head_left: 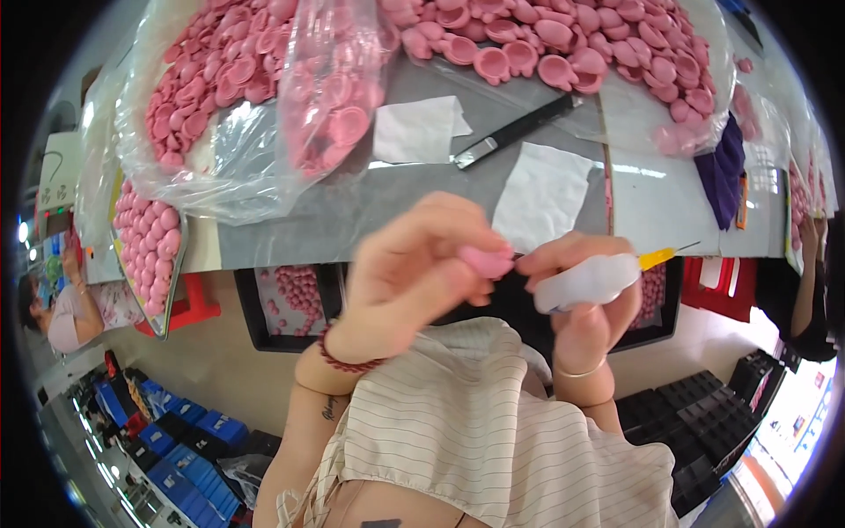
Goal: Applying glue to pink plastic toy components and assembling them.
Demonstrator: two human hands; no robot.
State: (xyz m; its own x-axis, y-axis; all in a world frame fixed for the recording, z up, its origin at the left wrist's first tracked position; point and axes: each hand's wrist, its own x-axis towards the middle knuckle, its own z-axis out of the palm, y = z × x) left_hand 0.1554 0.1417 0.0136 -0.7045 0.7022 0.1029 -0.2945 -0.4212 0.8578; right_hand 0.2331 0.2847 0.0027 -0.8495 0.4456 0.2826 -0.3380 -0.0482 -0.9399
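Left hand [412, 268] pinches pink piece [484, 261]; right hand [588, 333] clamped round white bottle [588, 283]; small dark lettering [329, 407] on left arm [304, 431].

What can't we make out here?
All head view:
Pink piece: mostly covered by the blurred left hand.
White bottle: contents unclear; right hand covers part.
Black tray: much hidden behind hands and striped top.
Right pink pile: far side cut off by upper edge.
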